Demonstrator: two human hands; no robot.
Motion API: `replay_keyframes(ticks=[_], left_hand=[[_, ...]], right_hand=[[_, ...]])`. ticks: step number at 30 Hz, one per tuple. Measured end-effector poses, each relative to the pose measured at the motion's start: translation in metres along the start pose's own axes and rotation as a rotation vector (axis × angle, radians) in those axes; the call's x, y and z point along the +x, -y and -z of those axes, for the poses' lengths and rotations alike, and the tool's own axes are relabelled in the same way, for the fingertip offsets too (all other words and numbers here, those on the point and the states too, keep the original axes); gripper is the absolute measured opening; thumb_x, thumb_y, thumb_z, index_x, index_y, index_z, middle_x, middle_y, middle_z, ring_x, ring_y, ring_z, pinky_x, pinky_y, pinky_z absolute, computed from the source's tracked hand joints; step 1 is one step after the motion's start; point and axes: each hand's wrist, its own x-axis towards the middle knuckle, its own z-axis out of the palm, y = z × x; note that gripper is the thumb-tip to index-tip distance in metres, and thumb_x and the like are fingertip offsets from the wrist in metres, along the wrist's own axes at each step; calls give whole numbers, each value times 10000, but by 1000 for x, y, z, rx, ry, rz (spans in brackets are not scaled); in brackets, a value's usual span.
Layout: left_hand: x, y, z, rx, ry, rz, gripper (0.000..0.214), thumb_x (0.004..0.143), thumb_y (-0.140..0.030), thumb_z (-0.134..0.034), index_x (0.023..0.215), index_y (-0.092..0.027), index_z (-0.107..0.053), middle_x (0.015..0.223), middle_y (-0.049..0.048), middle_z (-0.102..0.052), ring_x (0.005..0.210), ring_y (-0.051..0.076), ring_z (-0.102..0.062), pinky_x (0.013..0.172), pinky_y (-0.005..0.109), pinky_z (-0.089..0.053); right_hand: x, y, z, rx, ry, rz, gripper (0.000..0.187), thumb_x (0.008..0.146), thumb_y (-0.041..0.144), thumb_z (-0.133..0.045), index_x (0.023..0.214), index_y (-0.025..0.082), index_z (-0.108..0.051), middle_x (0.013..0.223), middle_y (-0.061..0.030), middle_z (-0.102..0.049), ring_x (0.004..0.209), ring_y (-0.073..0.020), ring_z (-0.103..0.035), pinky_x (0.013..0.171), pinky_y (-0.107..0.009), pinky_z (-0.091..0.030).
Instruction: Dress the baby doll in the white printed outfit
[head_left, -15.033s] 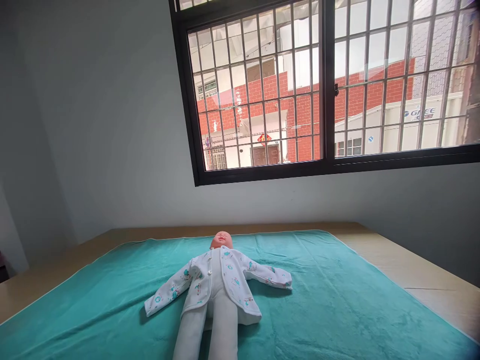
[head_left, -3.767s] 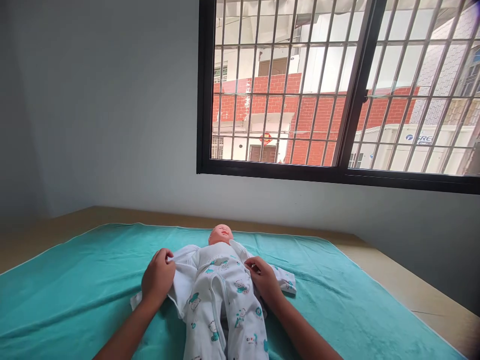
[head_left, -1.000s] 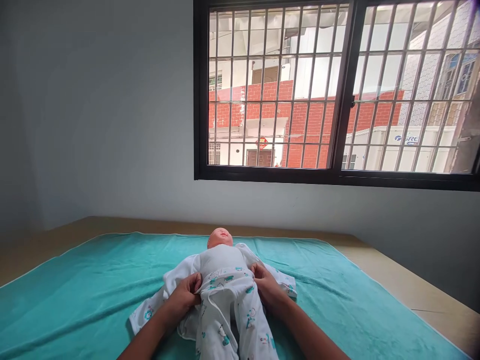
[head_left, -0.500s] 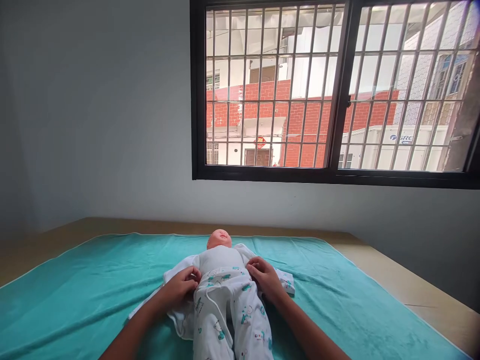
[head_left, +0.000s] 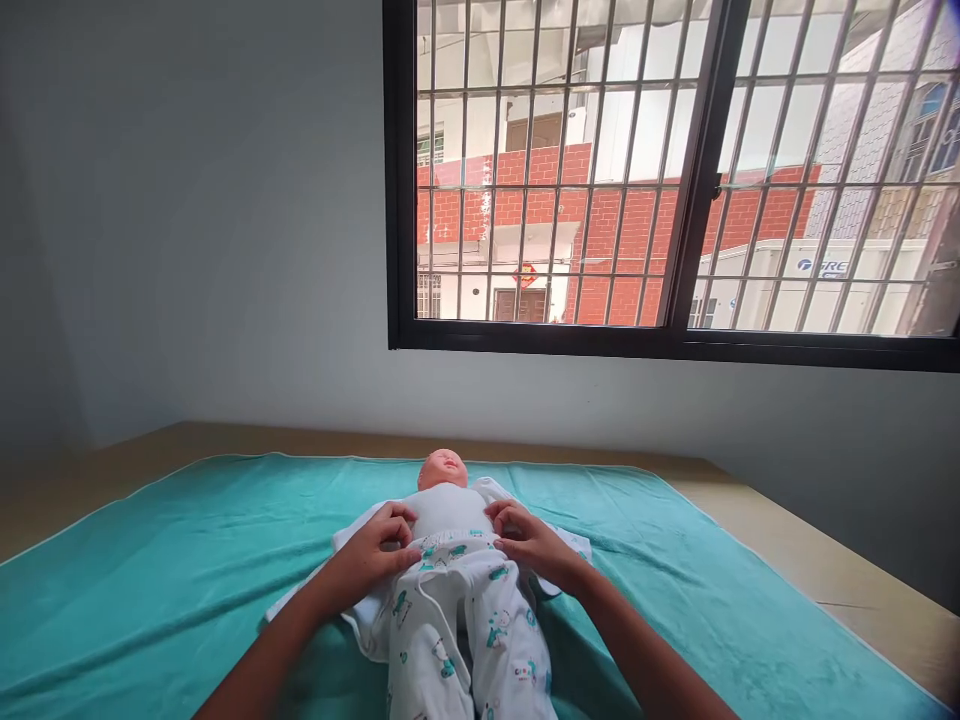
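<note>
A baby doll point(head_left: 443, 470) lies on its back on a teal cloth, its head toward the wall. It wears white trousers point(head_left: 499, 620) with green and teal prints, pulled up to its waist, and its torso is plain white. A white printed garment point(head_left: 367, 625) is spread beneath it, out to both sides. At the left of the waistband, my left hand point(head_left: 379, 550) has its thumb and bent fingers apart. My right hand point(head_left: 532, 545) rests at the opposite side of the waist, fingers bent and thumb apart. Neither hand visibly grips fabric.
The teal cloth point(head_left: 187, 560) covers most of a wooden surface point(head_left: 825, 560), whose bare edges show at the sides and back. Behind stands a grey wall point(head_left: 225, 250) with a dark-framed, barred window point(head_left: 540, 340).
Both hands have moved up from the sides of the trousers onto the waist and lower torso, and their fingers have spread. The view has tilted slightly downward.
</note>
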Motion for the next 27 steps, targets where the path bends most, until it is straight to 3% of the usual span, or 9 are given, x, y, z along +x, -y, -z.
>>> replay_keyframes(ticks=[3, 9, 14, 17, 19, 21, 23, 25, 27], left_hand=[[-1, -7, -5, -12, -51, 6, 272, 815, -469, -624, 721, -215, -601, 1361, 68, -560, 1263, 308, -467, 1047, 387, -382], [2, -2, -13, 22, -60, 30, 339, 868, -535, -514, 782, -216, -589, 1366, 76, -579, 1307, 321, -456, 1067, 415, -375], [18, 4, -3, 254, -43, 60, 329, 811, -551, -589, 767, -226, -616, 1538, 71, -392, 1489, 365, -71, 1164, 597, -31], [28, 2, 9, 153, 135, 55, 363, 782, -592, -614, 800, -230, -637, 1576, 50, -316, 1473, 341, -186, 1171, 519, -156], [31, 2, 14, 60, 213, 17, 375, 778, -603, -614, 804, -229, -629, 1563, 36, -336, 1425, 295, -315, 1132, 396, -285], [33, 5, 14, 30, 176, 5, 367, 785, -593, -604, 785, -225, -607, 1505, 33, -421, 1367, 278, -393, 1080, 339, -335], [37, 11, 10, 36, 93, 0, 364, 807, -583, -562, 782, -220, -580, 1311, 51, -589, 1230, 273, -508, 994, 318, -386], [42, 17, 3, 66, 2, 15, 348, 843, -555, -495, 784, -215, -548, 1018, 40, -673, 1014, 249, -592, 860, 296, -421], [47, 20, -7, 162, -124, 64, 304, 879, -491, -429, 755, -221, -495, 797, 10, -636, 817, 213, -587, 723, 271, -392]], right_hand=[[-3, 2, 3, 4, 82, 4, 279, 757, 436, -734, 812, 194, -606, 1371, -106, -472, 1185, -269, -494, 980, -401, -417], [-3, 2, -1, -263, -55, 114, 123, 846, 332, -617, 843, 211, -596, 1349, -104, -564, 1280, -259, -464, 1090, -455, -305], [-2, 5, 1, -481, -93, 85, 53, 803, 263, -626, 826, 216, -619, 1522, -97, -400, 1452, -294, -247, 1155, -472, -171], [2, 4, 6, -500, -47, -7, 29, 793, 243, -602, 810, 220, -603, 1543, -96, -366, 1431, -302, -301, 1101, -432, -266], [9, 3, 8, -518, -22, -1, 20, 779, 226, -588, 798, 224, -593, 1421, -94, -517, 1320, -288, -453, 1008, -377, -353], [17, 0, 10, -584, -34, -1, 27, 768, 236, -584, 792, 228, -594, 1138, -70, -675, 1074, -260, -589, 870, -337, -398], [26, -6, 8, -648, -94, -24, 63, 781, 285, -574, 784, 228, -601, 901, -36, -688, 845, -221, -585, 746, -308, -380], [33, -16, 3, -664, -191, -43, 111, 792, 322, -560, 758, 223, -597, 812, -20, -660, 762, -199, -542, 696, -292, -349], [37, -28, -5, -647, -329, -23, 143, 803, 338, -542, 727, 223, -580, 794, -15, -640, 749, -192, -523, 687, -284, -333]])
